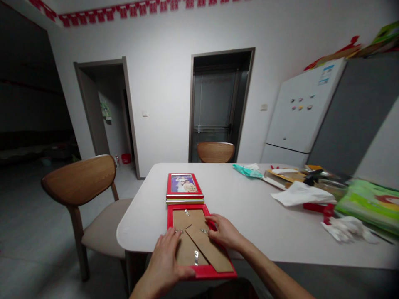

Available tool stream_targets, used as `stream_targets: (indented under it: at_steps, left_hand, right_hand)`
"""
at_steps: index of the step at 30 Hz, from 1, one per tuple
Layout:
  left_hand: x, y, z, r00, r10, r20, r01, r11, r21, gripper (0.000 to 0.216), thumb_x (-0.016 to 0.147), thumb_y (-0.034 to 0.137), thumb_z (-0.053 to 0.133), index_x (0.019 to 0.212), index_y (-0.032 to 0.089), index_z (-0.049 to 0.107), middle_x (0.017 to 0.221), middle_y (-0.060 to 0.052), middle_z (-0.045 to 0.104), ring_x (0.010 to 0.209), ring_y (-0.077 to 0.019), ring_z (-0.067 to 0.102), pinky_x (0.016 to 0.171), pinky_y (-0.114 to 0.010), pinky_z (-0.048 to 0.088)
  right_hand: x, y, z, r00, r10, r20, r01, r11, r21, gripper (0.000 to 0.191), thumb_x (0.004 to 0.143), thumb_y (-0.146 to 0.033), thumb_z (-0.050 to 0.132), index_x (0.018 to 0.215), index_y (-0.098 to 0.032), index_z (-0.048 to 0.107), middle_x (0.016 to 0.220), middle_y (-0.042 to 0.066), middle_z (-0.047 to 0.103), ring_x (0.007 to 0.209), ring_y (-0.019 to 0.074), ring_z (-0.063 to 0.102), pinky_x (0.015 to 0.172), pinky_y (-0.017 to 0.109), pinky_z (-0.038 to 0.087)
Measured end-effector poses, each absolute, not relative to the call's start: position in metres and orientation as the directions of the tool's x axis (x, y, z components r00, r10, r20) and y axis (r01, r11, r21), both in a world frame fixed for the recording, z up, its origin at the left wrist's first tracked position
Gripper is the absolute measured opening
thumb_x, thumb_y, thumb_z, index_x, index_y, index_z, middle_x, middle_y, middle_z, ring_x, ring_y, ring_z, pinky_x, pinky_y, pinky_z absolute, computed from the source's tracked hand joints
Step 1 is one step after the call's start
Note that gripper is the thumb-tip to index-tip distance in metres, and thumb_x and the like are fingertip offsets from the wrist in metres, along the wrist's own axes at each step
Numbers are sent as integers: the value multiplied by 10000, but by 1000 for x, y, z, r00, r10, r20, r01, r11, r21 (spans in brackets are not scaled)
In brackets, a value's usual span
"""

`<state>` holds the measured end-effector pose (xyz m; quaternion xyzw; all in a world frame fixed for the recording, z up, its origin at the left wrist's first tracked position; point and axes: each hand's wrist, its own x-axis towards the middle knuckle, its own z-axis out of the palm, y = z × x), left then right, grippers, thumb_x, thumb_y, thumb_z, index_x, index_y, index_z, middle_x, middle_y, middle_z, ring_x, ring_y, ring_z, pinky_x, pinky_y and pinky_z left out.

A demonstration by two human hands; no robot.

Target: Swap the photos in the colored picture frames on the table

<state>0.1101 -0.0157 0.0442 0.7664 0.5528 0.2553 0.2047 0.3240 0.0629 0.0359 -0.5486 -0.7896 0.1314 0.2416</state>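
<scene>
A red picture frame (215, 272) lies face down at the near edge of the white table (249, 207), its brown backing board and stand leg up. My left hand (166, 259) lies flat on the frame's left side, fingers stretched out over the board. My right hand (222, 230) rests on the frame's right edge, fingers bent down at a small metal clip. Just beyond it sits a short stack of red frames (184, 189), the top one showing a photo.
The table's right side holds a teal cloth (247, 170), white papers (301, 194), a green packet (370, 203), crumpled white plastic (349, 229) and small tools. Wooden chairs stand at the left (79, 180) and far side (215, 151). A white fridge (302, 112) stands at the right.
</scene>
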Motion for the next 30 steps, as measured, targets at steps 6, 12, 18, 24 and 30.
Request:
stream_targets:
  at_steps: [6,12,18,24,30]
  left_hand:
    - [96,-3,34,109,980,166,679,-195,708,780,505,314,640,1208,100,376,1316,-143,316,1197,-243,305,998,-342,233]
    - [100,6,29,89,973,213,667,-217,713,707,549,272,586,1202,91,382,1305,-133,341,1190,-229,319,998,-326,233]
    - [101,6,29,79,970,228,645,-224,730,610,604,244,518,1184,95,404,1283,-117,383,1183,-214,333,997,-318,239]
    - [101,9,23,61,960,272,635,-248,732,547,636,245,485,1164,115,429,1250,-100,431,1167,-199,360,991,-317,258]
    - [100,10,19,84,956,282,662,-265,701,556,652,239,466,1182,83,406,1266,-120,406,1172,-191,354,994,-300,253]
  right_hand:
    - [316,61,36,-266,931,249,852,348,-392,272,664,-155,418,802,-183,650,867,57,606,821,161,529,737,228,362]
    - [312,66,34,-211,940,269,872,305,-382,291,721,-174,400,864,-180,653,869,69,627,828,165,540,759,241,361]
    - [296,61,39,-140,909,393,897,284,-338,284,719,-215,446,940,-196,623,1077,105,540,967,223,473,808,315,343]
    - [247,55,47,-441,845,301,773,529,-351,244,764,-287,432,833,-208,652,878,55,603,844,163,515,761,254,349]
    - [225,66,42,-345,888,305,835,439,-333,214,739,-279,471,800,-178,649,825,76,603,803,176,515,709,272,351]
